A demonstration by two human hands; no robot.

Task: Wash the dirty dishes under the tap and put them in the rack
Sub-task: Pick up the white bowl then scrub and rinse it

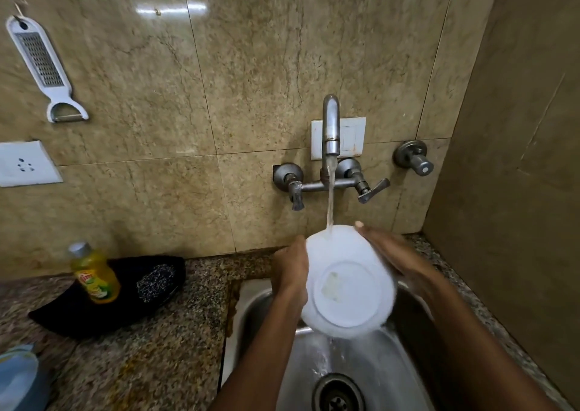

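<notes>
A white plate (348, 285) is held over the steel sink (370, 363), its underside facing me, tilted up toward the tap (331, 128). Water runs from the spout onto the plate's top rim and drains off its lower edge into the sink. My left hand (290, 272) grips the plate's left rim, fingers curled behind it. My right hand (395, 253) lies along the right rim with its fingers stretched out against the edge. A faded sticker patch shows on the plate's base.
On the granite counter (141, 348) to the left stand a yellow dish-soap bottle (94, 272) and a black tray with a scrubber (155, 282). A grater-peeler (40, 62) hangs on the wall. Something blue (18, 376) sits at the lower left. A wall closes in on the right.
</notes>
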